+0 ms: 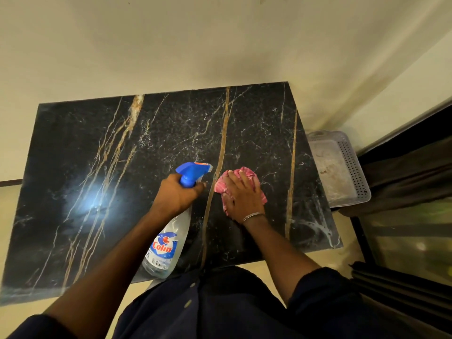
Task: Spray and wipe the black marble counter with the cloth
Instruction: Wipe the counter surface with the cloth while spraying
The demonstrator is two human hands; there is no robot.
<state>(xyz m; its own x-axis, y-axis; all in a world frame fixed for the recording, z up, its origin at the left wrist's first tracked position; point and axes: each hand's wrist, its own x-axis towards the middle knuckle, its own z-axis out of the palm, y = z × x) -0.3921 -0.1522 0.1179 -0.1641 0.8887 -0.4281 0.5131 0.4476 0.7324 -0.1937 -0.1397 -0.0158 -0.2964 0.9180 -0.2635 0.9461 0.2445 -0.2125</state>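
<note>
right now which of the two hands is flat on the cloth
The right hand, spread flat on the pink cloth; the left hand grips the spray bottle instead.

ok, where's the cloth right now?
Head view: the cloth lies on the counter right of centre, under the right hand, just right of the spray bottle held in the left hand.

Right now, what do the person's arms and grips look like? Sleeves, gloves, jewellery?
Left grip and right grip are bare hands with no gloves. There is a thin silver bangle on the right wrist. Both forearms are uncovered. The left sleeve and right sleeve are dark navy and end above the forearms.
</note>
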